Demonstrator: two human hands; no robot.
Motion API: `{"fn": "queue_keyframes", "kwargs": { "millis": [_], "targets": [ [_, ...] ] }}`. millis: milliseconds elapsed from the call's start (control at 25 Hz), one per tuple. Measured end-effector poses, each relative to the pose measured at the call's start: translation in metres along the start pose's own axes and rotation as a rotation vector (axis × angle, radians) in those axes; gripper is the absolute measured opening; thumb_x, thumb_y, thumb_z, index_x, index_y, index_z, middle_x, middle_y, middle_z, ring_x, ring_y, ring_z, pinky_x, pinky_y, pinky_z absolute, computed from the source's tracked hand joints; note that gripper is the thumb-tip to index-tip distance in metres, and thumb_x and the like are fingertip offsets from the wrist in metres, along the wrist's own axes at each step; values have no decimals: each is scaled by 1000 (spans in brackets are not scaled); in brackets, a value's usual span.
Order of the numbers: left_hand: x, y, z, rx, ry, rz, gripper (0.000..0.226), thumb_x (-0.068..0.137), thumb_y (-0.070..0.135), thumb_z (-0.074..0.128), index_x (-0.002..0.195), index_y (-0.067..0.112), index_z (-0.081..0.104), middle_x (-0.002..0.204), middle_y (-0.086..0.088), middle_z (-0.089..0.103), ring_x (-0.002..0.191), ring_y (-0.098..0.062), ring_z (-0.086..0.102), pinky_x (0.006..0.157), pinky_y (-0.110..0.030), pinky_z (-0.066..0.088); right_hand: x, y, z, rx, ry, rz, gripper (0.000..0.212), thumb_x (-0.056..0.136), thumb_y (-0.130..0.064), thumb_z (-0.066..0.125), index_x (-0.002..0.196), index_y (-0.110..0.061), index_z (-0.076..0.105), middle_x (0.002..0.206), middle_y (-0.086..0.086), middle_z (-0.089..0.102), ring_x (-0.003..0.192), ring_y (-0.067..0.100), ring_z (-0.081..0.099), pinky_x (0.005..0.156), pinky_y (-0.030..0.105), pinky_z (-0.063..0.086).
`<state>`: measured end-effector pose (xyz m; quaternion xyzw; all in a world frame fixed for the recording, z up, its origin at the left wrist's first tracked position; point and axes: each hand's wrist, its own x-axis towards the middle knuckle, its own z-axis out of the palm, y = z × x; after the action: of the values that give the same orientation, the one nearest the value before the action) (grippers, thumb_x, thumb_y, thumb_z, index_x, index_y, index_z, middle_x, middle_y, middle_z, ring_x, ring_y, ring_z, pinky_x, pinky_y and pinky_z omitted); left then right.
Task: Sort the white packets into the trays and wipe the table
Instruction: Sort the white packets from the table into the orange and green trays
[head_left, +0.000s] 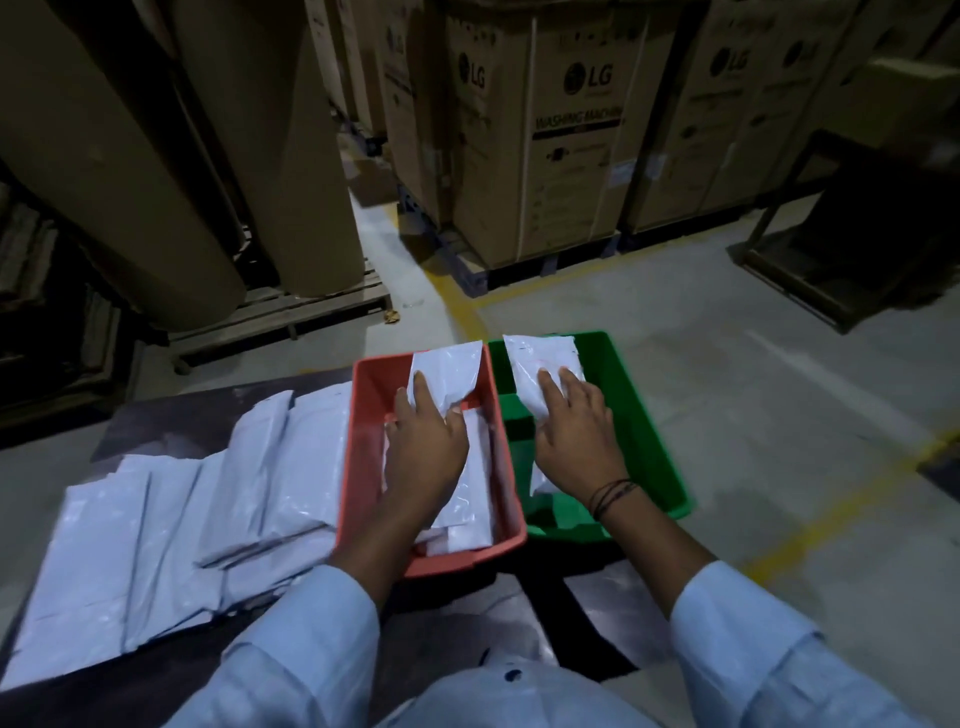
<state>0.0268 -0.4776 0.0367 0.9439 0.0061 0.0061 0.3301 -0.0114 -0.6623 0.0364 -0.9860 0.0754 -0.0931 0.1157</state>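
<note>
— What's the left grip got?

— A creased packet, pinched between thumb and forefinger. The plastic buckles at the thumb, and its far end sticks up past the fingertips, over the far rim of the red tray.

— And under that palm?

— More flat packets lying lengthwise in the red tray, reaching back towards the wrist.

— The right grip?

— Spread out. The fingers lie straight on top of a second packet, with the thumb out along its near edge. I can't tell whether the thumb hooks under it. That packet slants, its far end propped at the far rim of the green tray and its near end down inside, below the wrist.

— The trays sit together?

— Side by side between the two grips, walls just about touching, at the desk's far right corner.

— What else is there?

— Out beyond the left grip's outer side, a loose pile of packets overlaps across the desk, right up against the red tray's wall. There are dark thread bands on the right wrist and pale blue sleeves on both arms. Past the fingertips, across the floor, stand LG washing machine cartons, with big brown paper rolls off to the left.
</note>
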Motion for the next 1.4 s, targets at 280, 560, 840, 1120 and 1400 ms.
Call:
{"fn": "queue_keyframes", "kwargs": {
  "millis": [280, 560, 840, 1120, 1400],
  "targets": [
    [-16, 29, 39, 1, -51, -71, 67, 105, 44, 38, 162, 19, 11, 166, -14, 16, 142, -47, 32, 110, -52, 36, 4, 71, 27, -101, -238, 21, 74, 87, -25, 51, 155, -20, 22, 160, 14, 23, 141, 40, 24, 110, 51, 32],
    [-8, 45, 51, 57, -54, -62, 67, 105, 41, 38, 162, 17, 12, 165, -17, 17, 141, -47, 33, 109, -51, 37, 21, 88, 50, -233, -324, 30, 73, 86, -37, 52, 152, -19, 27, 160, 15, 23, 143, 39, 23, 108, 51, 27],
    [1, 66, 69, 131, -1, -45, 67, 104, 40, 41, 161, 15, 16, 160, -19, 24, 134, -45, 31, 109, -52, 35, 26, 109, 41, -228, -61, -57, 42, 80, -38, 62, 116, -16, 64, 139, 16, 53, 131, 40, 41, 98, 50, 36],
    [12, 115, 111, 211, -101, -26, 68, 104, 40, 40, 161, 14, 14, 158, -22, 27, 133, -44, 32, 111, -50, 31, 20, 134, 33, -160, -17, -26, 46, 79, -33, 65, 122, -16, 63, 148, 18, 44, 136, 43, 33, 103, 52, 33],
    [26, 118, 159, 365, -274, -164, 83, 99, 44, 48, 160, 6, 7, 163, -28, 12, 145, -48, 21, 117, -53, 24, 17, 138, 37, -133, 32, -50, 47, 78, -36, 53, 118, -15, 66, 146, 21, 47, 136, 46, 37, 101, 55, 38]
  ]
}}
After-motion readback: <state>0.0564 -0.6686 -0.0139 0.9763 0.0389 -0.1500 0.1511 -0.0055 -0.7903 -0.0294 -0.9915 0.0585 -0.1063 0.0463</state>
